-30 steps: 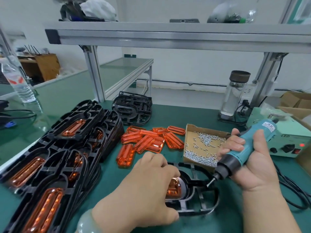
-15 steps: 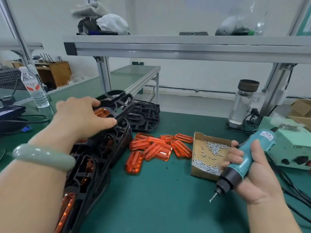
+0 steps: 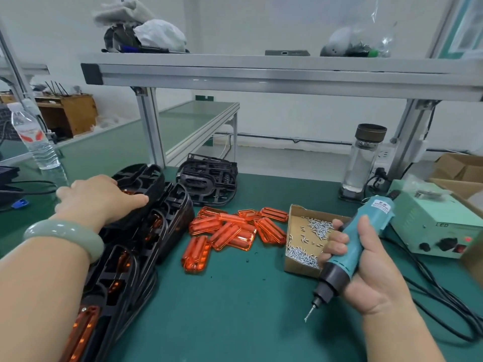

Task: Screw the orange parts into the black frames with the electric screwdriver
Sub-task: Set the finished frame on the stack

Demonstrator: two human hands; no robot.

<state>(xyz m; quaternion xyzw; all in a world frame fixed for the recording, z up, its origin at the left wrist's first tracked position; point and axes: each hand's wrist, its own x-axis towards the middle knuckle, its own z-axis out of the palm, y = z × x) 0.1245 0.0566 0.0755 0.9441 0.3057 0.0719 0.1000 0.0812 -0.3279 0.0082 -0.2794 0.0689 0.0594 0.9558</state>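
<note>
At the green worktop (image 3: 222,309), your left hand (image 3: 96,199) lies palm-down on the topmost of the black frames (image 3: 149,226), which are piled in a leaning row on the left. The thumb stretches straight along the frame's edge and the fingers (image 3: 65,191) are loosely extended, pressing rather than clenching. A smooth, pale green bangle (image 3: 65,236) circles that wrist. Your right hand (image 3: 366,270) is wrapped firmly around the electric screwdriver (image 3: 358,239), its fingers (image 3: 337,240) curled over the ribbed teal barrel. The black collar and thin metal bit (image 3: 309,313) point down and left, held clear above the mat.

Between your hands, the orange parts (image 3: 232,233) lie in a loose heap. They are glossy, translucent, rounded rectangles with raised ribs. Several frames in the pile already show orange pieces seated inside their openwork plastic. Just beside the screwdriver sits a shallow cardboard tray (image 3: 292,218) scattered with small silver screws (image 3: 303,254). More frames (image 3: 209,181) stand stacked at the back by the aluminium post.
</note>
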